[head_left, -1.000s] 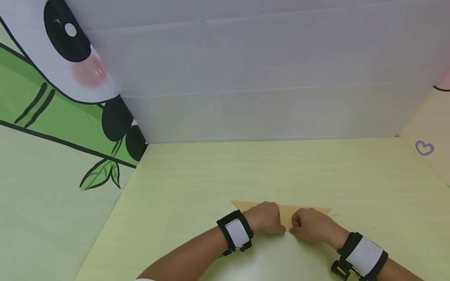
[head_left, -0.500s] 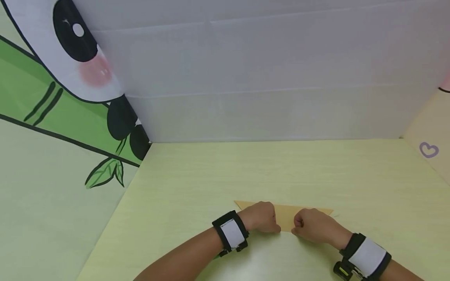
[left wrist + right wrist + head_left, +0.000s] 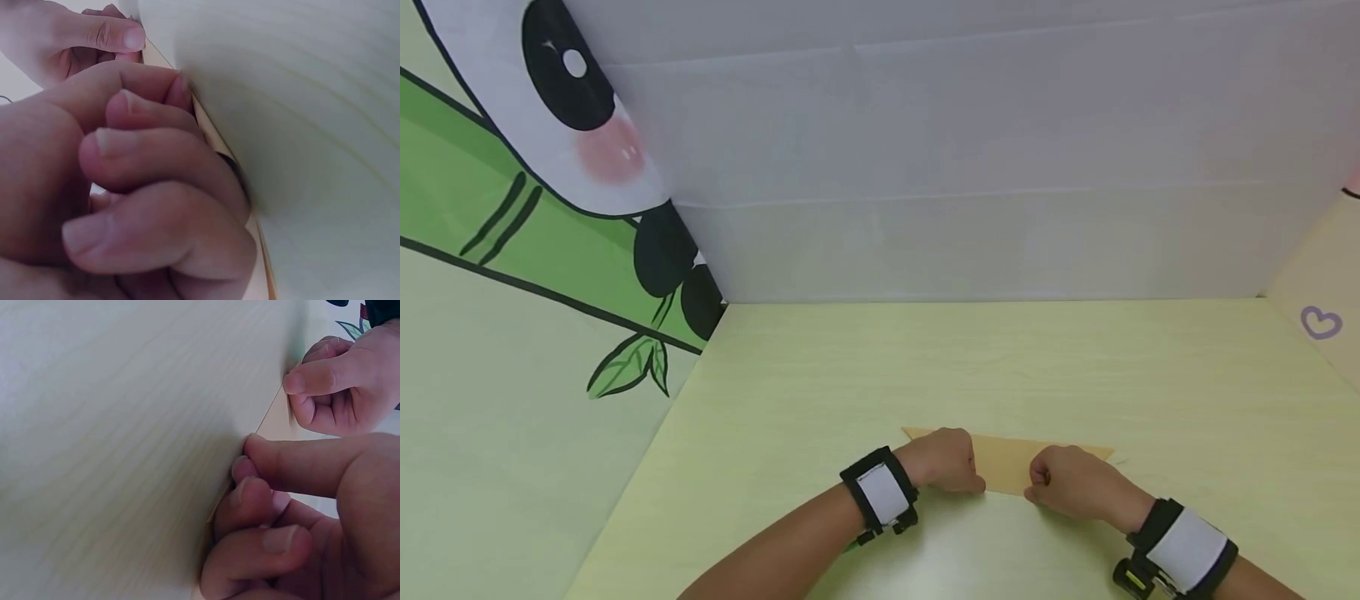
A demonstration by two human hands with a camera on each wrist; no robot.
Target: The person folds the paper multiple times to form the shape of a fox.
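Observation:
A yellow-orange sheet of paper (image 3: 1002, 462) lies on the table, its long far edge ending in a pointed corner at each side. My left hand (image 3: 942, 461) pinches its near edge left of the middle, fingers curled, with the thumb along the edge. Right of the middle, my right hand (image 3: 1072, 482) pinches the same edge between thumb and curled forefinger. Bare paper shows between the two hands. In the left wrist view, the thin paper edge (image 3: 215, 134) runs beside the fingers; the hands hide much of the sheet's two sides.
The pale wood-grain table (image 3: 925, 358) extends around the paper. A white-grey panel (image 3: 962, 167) rises at the back. Cartoon-printed walls stand at the left (image 3: 512, 333) and right (image 3: 1318, 275). Each wrist wears a black strap (image 3: 880, 492) with a small camera.
My left hand has slid left along the paper's near edge, widening the gap between the hands. The right hand has hardly moved, and the head view has shifted slightly.

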